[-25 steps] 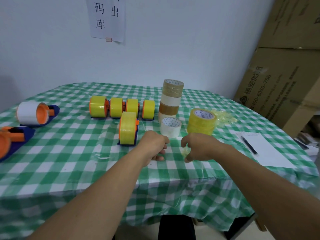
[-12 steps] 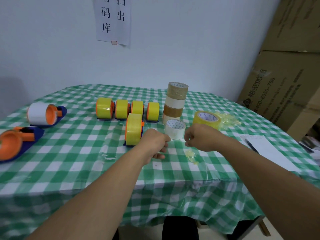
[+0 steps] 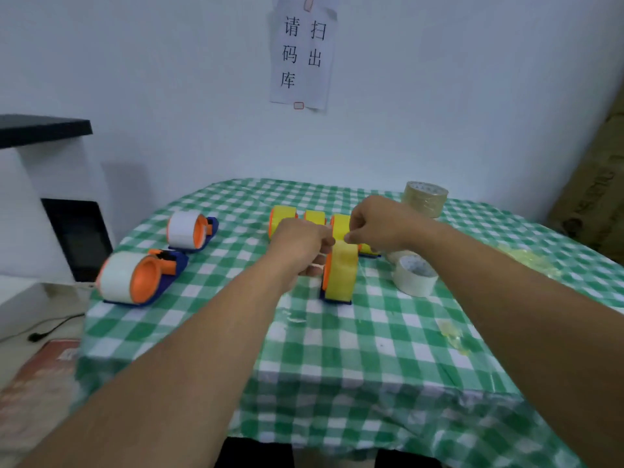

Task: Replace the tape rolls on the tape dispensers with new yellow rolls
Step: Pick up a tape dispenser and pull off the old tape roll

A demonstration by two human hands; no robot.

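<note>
Hands: left hand (image 3: 300,244), right hand (image 3: 381,228), curled against glossy cylindrical yellow roll (image 3: 342,275).

Packing station in a stockroom, as indicated by the stock-out notice (image 3: 302,55), cardboard cartons (image 3: 599,197) and tape dispensers (image 3: 140,282) on the table (image 3: 354,359).

Yellow-roll dispensers (image 3: 339,275): five around the left hand (image 3: 300,244) and right hand (image 3: 381,228), one mostly hidden. White-roll dispensers (image 3: 184,231): two, left of both. Loose rolls (image 3: 415,276): two plainly seen, right of both.

The right hand (image 3: 381,224) hides part of the yellow dispenser row (image 3: 283,218) behind it.
</note>
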